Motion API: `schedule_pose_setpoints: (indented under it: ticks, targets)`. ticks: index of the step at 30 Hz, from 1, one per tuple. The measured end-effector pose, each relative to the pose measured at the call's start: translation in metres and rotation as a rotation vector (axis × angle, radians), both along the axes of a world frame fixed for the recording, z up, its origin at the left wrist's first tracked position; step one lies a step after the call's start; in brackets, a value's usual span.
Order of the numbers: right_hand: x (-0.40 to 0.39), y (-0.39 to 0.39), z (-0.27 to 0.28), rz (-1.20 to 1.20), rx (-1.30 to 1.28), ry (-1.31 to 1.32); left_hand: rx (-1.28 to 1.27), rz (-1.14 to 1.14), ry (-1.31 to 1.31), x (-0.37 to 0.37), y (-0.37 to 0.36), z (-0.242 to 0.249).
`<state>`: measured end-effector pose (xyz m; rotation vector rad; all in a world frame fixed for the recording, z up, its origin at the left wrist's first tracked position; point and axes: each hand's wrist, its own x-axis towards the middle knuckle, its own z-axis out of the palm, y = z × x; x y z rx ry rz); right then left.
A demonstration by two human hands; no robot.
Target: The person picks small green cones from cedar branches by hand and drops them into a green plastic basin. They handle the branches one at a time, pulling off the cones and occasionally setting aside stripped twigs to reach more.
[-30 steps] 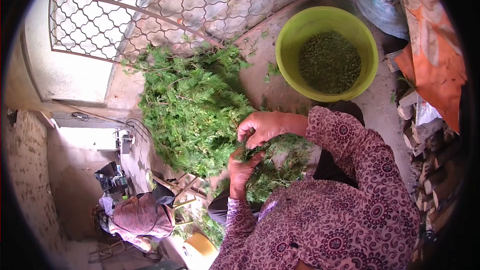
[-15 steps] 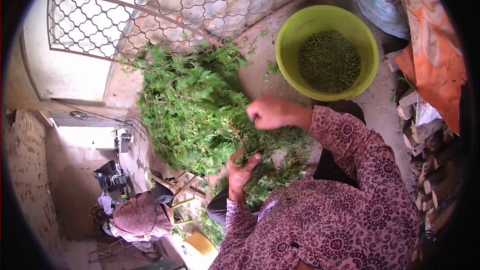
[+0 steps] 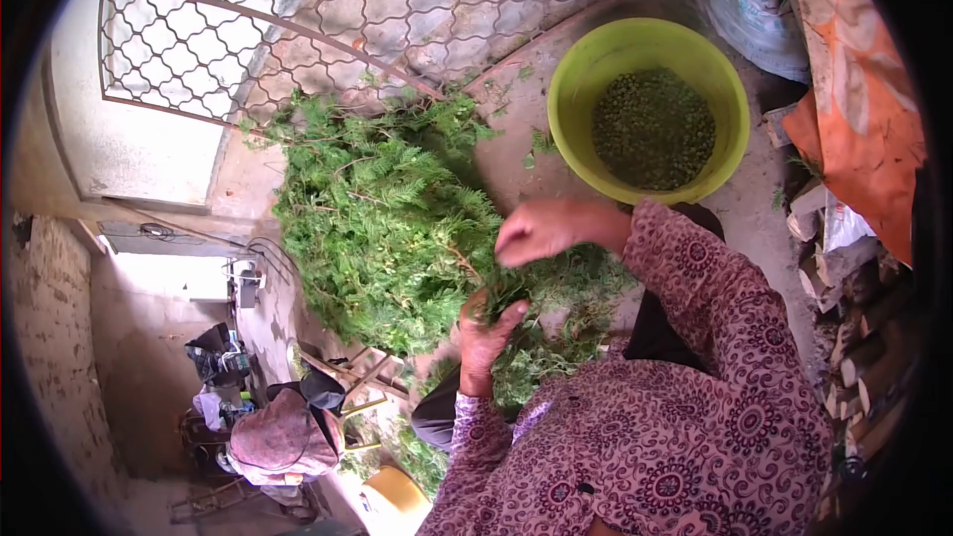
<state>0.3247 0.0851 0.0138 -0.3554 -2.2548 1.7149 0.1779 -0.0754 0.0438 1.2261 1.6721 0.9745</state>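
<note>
My left hand [image 3: 487, 330] is closed round a leafy green branch [image 3: 459, 260], whose brown stem shows above the fingers. Just above and to the right, my right hand [image 3: 537, 230] is held with its fingers curled together, a little blurred; whatever they may pinch is hidden. Both hands are at the near side of a big heap of feathery green branches [image 3: 382, 208]. A yellow-green tub [image 3: 563, 144] stands beyond my right arm, with many small round green pieces [image 3: 655, 129] in its bottom.
Loose sprigs lie over my lap and the floor. Behind the heap leans a metal lattice [image 3: 417, 15]. Stacked firewood [image 3: 859, 372], an orange sheet [image 3: 859, 139] and a pale sack [image 3: 749, 10] stand on the right. A co-worker [image 3: 283, 437] sits at lower left near a yellow container [image 3: 397, 491].
My right hand has moved slightly right and down, its fingers still curled. The left hand has shifted a little to the right with the branch still in it.
</note>
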Motion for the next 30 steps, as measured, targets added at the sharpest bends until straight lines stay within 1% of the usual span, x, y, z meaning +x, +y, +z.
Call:
schedule_pose_setpoints:
  ticks: [1,2,4,8,9,10,11,12,14,15,16,17,18,19,20,22,24,26,28,29,30]
  targets:
    - [-0.009,-0.009,-0.002,0.071,-0.017,0.013,0.085,-0.082,0.015,0.005,0.005,-0.001]
    - [-0.017,-0.013,-0.007,0.126,0.031,0.078,0.085,-0.082,0.017,0.004,0.006,-0.004]
    - [-0.022,-0.019,-0.01,0.057,-0.001,0.119,0.061,-0.191,0.024,0.0,0.007,-0.013]
    - [-0.026,-0.017,-0.016,0.03,-0.1,0.112,0.048,-0.188,0.023,-0.003,0.008,-0.016]
    - [-0.028,-0.019,-0.018,-0.005,-0.173,0.143,0.047,-0.189,0.022,-0.003,0.007,-0.015]
    - [-0.029,-0.02,-0.019,-0.041,-0.245,0.173,0.042,-0.129,-0.084,-0.004,0.005,-0.012]
    - [-0.028,-0.02,-0.018,-0.044,-0.243,0.172,0.039,-0.069,-0.191,-0.005,0.004,-0.01]
    - [-0.025,-0.019,-0.017,-0.087,-0.237,0.203,0.043,-0.072,-0.193,-0.015,-0.003,-0.019]
    - [-0.023,-0.015,-0.014,-0.131,-0.228,0.235,0.187,0.111,-0.259,-0.045,-0.017,-0.043]
    - [-0.022,-0.013,-0.013,-0.178,-0.175,0.245,0.164,0.04,-0.333,-0.033,-0.01,-0.018]
    - [-0.022,-0.013,-0.012,-0.225,-0.125,0.255,0.166,0.039,-0.333,-0.026,-0.006,-0.007]
    - [-0.022,-0.014,-0.011,-0.224,-0.126,0.255,0.145,0.091,-0.355,-0.021,-0.004,0.0]
    - [-0.023,-0.016,-0.009,-0.285,-0.079,0.256,0.125,0.144,-0.377,-0.019,-0.004,0.003]
    - [-0.024,-0.018,-0.009,-0.346,-0.031,0.258,0.122,0.128,-0.214,-0.033,-0.005,-0.004]
    - [-0.026,-0.021,-0.01,-0.343,-0.032,0.258,0.121,0.131,-0.213,-0.034,-0.006,-0.005]
    - [-0.032,-0.028,-0.014,-0.451,0.099,0.32,0.239,0.108,-0.251,-0.029,-0.003,0.0]
    - [-0.037,-0.034,-0.018,-0.419,0.118,0.334,0.238,0.158,-0.247,-0.017,0.003,0.0]
    - [-0.043,-0.038,-0.021,-0.482,0.173,0.337,0.233,0.206,-0.244,-0.013,0.01,-0.005]
    - [-0.042,-0.043,-0.017,-0.501,0.184,0.355,0.236,0.33,-0.316,-0.015,0.016,-0.015]
    - [-0.041,-0.044,-0.017,-0.489,0.171,0.347,0.266,0.343,-0.375,-0.013,0.019,-0.016]
    - [-0.041,-0.046,-0.017,-0.476,0.161,0.339,0.266,0.344,-0.376,-0.013,0.02,-0.019]
